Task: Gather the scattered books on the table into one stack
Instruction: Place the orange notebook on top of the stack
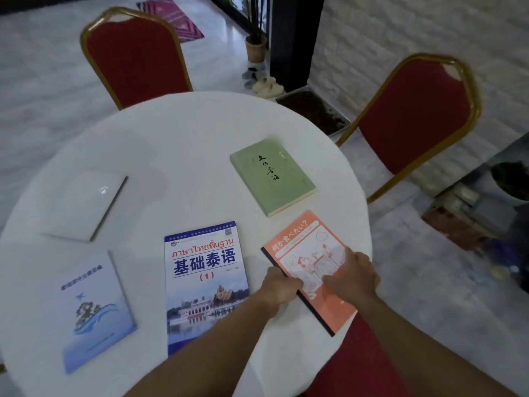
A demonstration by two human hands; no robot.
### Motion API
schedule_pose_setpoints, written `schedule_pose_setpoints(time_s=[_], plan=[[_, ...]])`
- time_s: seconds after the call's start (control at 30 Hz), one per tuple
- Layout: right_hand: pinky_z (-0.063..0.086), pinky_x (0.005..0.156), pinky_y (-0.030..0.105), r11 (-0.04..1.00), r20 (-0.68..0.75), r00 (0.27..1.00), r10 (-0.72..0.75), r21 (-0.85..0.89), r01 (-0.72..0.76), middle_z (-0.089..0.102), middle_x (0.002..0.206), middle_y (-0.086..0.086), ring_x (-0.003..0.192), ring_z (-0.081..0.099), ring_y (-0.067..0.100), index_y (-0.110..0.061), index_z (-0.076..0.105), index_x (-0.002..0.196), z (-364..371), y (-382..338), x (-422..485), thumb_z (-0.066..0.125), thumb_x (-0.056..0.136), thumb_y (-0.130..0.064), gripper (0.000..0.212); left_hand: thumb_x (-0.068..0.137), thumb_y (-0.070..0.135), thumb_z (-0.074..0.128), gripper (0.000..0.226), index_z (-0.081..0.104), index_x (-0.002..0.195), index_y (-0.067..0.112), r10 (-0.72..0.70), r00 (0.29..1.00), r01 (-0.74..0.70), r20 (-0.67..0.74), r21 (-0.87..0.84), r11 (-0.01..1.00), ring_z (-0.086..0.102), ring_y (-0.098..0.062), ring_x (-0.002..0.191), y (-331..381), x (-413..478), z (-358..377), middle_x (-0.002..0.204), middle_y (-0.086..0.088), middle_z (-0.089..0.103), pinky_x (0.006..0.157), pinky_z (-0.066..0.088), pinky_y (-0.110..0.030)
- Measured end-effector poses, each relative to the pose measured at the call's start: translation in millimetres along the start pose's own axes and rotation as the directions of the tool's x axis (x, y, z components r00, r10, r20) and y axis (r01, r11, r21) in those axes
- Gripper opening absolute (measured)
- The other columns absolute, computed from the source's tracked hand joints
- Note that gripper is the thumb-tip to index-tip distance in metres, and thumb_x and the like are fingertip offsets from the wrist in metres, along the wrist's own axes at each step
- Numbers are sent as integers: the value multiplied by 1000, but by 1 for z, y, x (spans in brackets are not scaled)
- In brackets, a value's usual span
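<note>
Lower right of the frame: left grip [282,287] curls round the dark spine edge of the orange book [303,239]. Right grip [353,277] lies flat on its cover, fingers straight, holding nothing. The book is still on the table [186,133]. No stack yet: green book [272,176], blue textbook [204,282], pale booklet [94,308] and white book [86,204] lie apart. Judged as first pickup, nearly everything left.

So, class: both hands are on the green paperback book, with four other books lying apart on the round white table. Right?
No: the head view shows the left hand and right hand on the orange illustrated book; the green paperback book lies untouched.
</note>
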State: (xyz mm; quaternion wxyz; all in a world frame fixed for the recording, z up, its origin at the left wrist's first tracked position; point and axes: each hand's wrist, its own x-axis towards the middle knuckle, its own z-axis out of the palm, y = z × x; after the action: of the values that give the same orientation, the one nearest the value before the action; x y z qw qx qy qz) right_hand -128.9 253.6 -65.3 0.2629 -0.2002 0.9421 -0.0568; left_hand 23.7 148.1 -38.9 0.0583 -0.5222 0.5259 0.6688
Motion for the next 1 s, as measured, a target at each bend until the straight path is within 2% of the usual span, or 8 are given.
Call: schedule_pose_setpoints(time_s=[0.1, 0.17, 0.3, 0.47, 0.53, 0.67, 0.83, 1.0], plan=[[37, 108, 47, 999, 6, 999, 53, -5, -53, 45, 137, 12, 132, 44, 34, -24, 35, 146, -1, 1, 2, 83, 57, -62, 108, 86, -1, 65, 36, 67, 121, 2, -36, 999, 35, -2, -89, 995, 67, -21, 93, 1, -2, -1, 122, -10, 69, 61, 53, -16], [41, 102, 45, 996, 24, 996, 90, 25, -91, 47, 134, 12, 127, 47, 34, -21, 38, 140, 1, 1, 0, 87, 51, -62, 110, 86, -1, 64, 32, 67, 118, 1, -66, 998, 66, -3, -111, 992, 68, -22, 90, 1, -2, -6, 120, -12, 70, 61, 55, -18], [61, 84, 41, 966, 107, 989, 100, 230, -122, 53, 127, 13, 109, 64, 32, -12, 41, 133, 3, 5, -1, 95, 53, -45, 102, 87, -1, 61, 30, 66, 117, -2, -111, 993, 114, 25, -172, 979, 69, -19, 80, 0, -2, -17, 117, -14, 71, 50, 54, -18], [66, 71, 47, 876, 191, 982, -7, 475, -86, 72, 110, 8, 83, 77, 25, -11, 48, 126, 7, 12, -7, 93, 66, -27, 76, 87, -6, 60, 33, 64, 120, -4, -131, 990, 143, 59, -307, 941, 70, -33, 102, -5, -6, -25, 122, -18, 70, 84, 61, -39], [67, 69, 45, 833, 210, 977, -33, 546, -90, 74, 108, 7, 80, 79, 24, -11, 50, 127, 10, 9, -12, 92, 64, -27, 77, 88, -9, 58, 26, 67, 111, 0, -87, 996, 87, 13, -307, 948, 70, -35, 105, -7, -8, -30, 122, -18, 69, 86, 60, -43], [66, 72, 46, 745, 193, 978, -81, 664, -69, 72, 111, 7, 86, 78, 23, -12, 48, 127, 16, -11, -21, 92, 65, -30, 79, 90, -8, 58, 27, 60, 113, 7, 53, 989, -82, -137, -214, 973, 70, -28, 100, -5, -13, -53, 117, -13, 70, 59, 60, -26], [64, 77, 38, 711, 187, 961, -201, 703, 12, 63, 112, -12, 95, 72, 14, -36, 31, 128, 29, -65, -44, 86, 74, -31, 78, 92, -1, 57, 26, 56, 110, 18, 143, 904, -168, -403, -29, 985, 61, -16, 95, -17, -21, -95, 104, 5, 62, 53, 47, -13], [59, 67, 25, 771, 210, 928, -307, 627, 113, 64, 118, -6, 94, 70, 11, -30, 35, 133, 56, -119, -64, 78, 86, -26, 64, 97, 7, 53, 17, 63, 104, 18, 286, 793, -233, -539, 165, 958, 62, -12, 90, -46, -30, -143, 105, 2, 68, 58, 41, -8]])
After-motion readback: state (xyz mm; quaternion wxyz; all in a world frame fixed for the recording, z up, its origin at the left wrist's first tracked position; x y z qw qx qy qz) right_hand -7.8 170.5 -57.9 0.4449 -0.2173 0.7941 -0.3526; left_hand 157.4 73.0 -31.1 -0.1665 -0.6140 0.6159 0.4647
